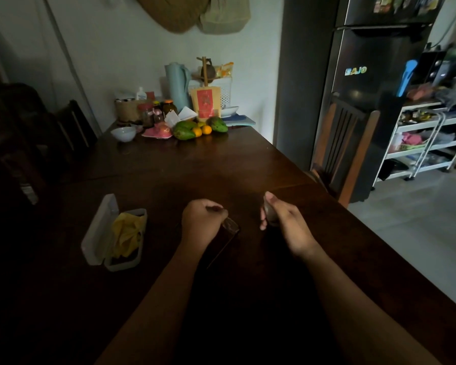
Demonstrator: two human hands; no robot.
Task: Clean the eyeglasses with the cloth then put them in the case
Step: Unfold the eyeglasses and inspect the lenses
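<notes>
The dark eyeglasses (231,225) are held just above the dark wooden table (221,164), and most of the frame is lost in the dim light. My left hand (202,222) grips them at one lens, with a temple arm trailing back toward my forearm. My right hand (279,218) pinches a dim rounded piece that looks like the other lens. To the left lies the white case (100,233), open, with its lid tipped outward. A crumpled yellow cloth (128,231) sits inside the case, touched by neither hand.
The far end of the table holds a white bowl (123,133), mangoes and oranges (195,129), jars and a pale blue jug (176,85). A wooden chair (345,151) stands at the right edge before a dark fridge (374,83). Dark chairs line the left.
</notes>
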